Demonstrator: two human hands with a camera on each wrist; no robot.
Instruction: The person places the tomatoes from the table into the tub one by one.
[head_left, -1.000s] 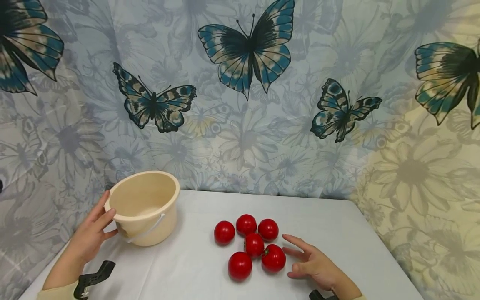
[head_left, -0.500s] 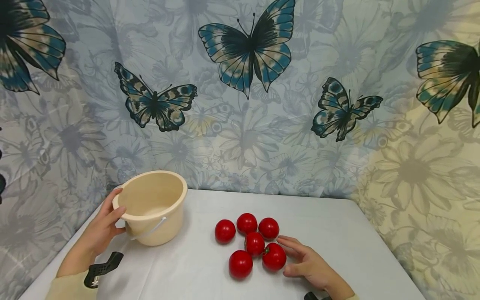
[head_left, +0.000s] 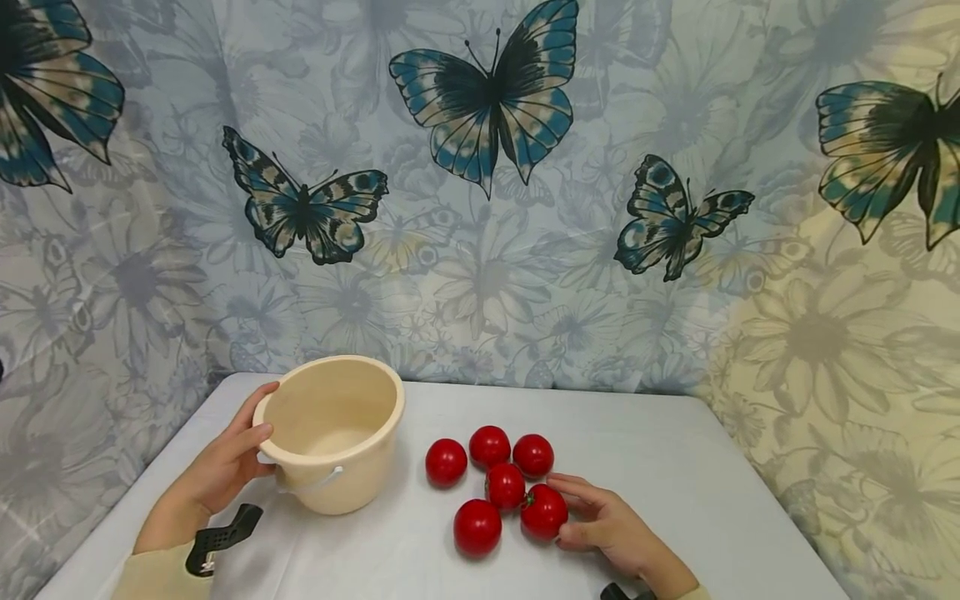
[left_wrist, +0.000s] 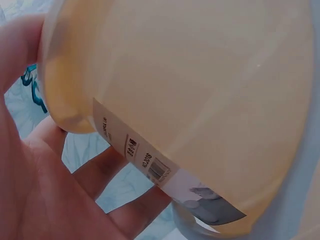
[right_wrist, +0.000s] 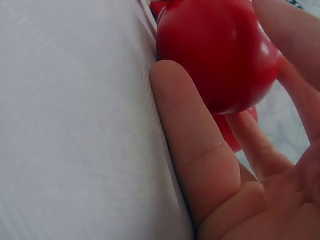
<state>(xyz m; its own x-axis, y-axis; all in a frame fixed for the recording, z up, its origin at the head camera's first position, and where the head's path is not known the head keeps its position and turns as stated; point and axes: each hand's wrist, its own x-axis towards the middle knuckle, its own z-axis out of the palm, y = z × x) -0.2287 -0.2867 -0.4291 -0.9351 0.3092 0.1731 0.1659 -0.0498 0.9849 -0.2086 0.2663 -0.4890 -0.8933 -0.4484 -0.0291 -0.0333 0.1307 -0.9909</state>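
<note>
At left in the head view, my left hand [head_left: 225,462] grips a cream plastic bucket [head_left: 367,467] by its near-left side, thumb at the rim. The bucket leans slightly, and its inside shows bare. A printed label [left_wrist: 160,172] is on its wall in the left wrist view, with fingers behind it. Several red tomatoes lie bunched on the table's middle. My right hand [head_left: 607,529] holds the rightmost front tomato [head_left: 543,512], which has a green stem, between thumb and fingers. In the right wrist view this tomato [right_wrist: 215,55] sits among the fingers, still low by the cloth.
Other tomatoes stand close around the held one: a front one [head_left: 477,527], a middle one [head_left: 505,486] and a left one [head_left: 446,462]. White cloth [head_left: 637,442] covers the table. A butterfly-print fabric wall [head_left: 487,275] rises behind its back edge.
The left hand has brought the bucket to the right and a little nearer, closer to the tomatoes. The right hand has moved left and its thumb and fingers have come round the front-right tomato.
</note>
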